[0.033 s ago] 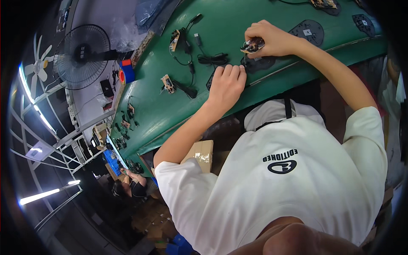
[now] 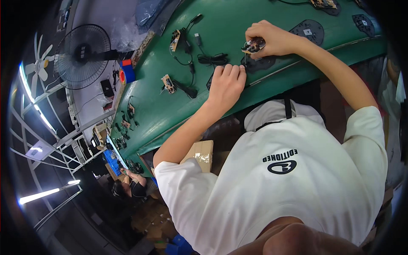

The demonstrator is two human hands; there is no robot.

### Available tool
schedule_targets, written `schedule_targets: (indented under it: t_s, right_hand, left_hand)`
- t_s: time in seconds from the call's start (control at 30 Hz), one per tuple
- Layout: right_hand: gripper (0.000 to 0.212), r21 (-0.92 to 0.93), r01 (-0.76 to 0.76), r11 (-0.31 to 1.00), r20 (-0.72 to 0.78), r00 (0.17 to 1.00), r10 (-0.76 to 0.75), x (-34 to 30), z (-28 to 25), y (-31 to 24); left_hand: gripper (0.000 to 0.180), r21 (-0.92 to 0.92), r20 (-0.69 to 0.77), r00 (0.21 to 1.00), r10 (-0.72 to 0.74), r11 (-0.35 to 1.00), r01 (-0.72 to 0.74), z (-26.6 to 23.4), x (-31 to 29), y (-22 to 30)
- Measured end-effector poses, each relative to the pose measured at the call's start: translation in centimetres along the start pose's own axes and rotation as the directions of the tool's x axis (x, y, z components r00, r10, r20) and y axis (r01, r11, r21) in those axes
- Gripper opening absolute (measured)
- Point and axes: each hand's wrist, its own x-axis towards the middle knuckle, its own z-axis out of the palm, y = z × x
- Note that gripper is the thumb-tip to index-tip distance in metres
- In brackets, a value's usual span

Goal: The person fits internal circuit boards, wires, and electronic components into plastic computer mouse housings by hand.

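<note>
My right hand is closed around a small circuit board with fine wires, held just above the green table. Below it lies a flat black plastic base, partly covered by the hand. Close by on the left, my left hand rests low at the table with curled fingers, beside a dark plastic piece mostly hidden behind it. Whatever its fingers grip is hidden. A thin wire or strand runs between the board and the left fingertips. A coiled black USB cable lies just beyond.
On the green table, tan circuit boards with black cables lie to the left. More black plastic bases lie to the right. A roll of tape, a fan and another person are at far left.
</note>
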Motion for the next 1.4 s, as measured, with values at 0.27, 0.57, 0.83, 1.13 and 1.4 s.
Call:
schedule_targets:
  t_s: [0.27, 0.57, 0.83, 1.13, 1.4]
  right_hand:
    - [0.042, -0.056, 0.033, 0.998, 0.058, 0.998, -0.029, -0.3, -1.1, 0.4]
    - [0.036, -0.042, -0.021, 0.999, 0.036, 0.999, 0.023, -0.9, -1.0, -0.4]
    - [0.031, 0.0, -0.071, 0.997, 0.001, 0.997, 0.071, -1.9, -1.1, -1.0]
    - [0.032, 0.035, -0.087, 0.996, -0.007, 0.996, 0.087, -2.0, -2.2, -1.0]
    - [0.028, 0.166, -0.08, 0.983, -0.159, 0.981, 0.107, -1.3, -1.5, -1.3]
  left_hand:
    - [0.02, -0.261, -0.22, 0.92, -0.325, 0.928, 0.266, 1.8, 0.9, 1.1]
    - [0.012, -0.426, -0.237, 0.912, -0.335, 0.879, 0.212, 2.8, 1.4, -2.5]
    - [0.01, -0.404, -0.196, 0.968, -0.156, 0.912, 0.065, 1.6, 2.2, -3.8]
    - [0.013, -0.573, -0.147, 0.949, -0.278, 0.806, 0.148, 2.2, 2.3, -4.3]
    - [0.015, -0.741, -0.072, 0.921, -0.382, 0.639, 0.207, 3.6, 4.3, -4.0]
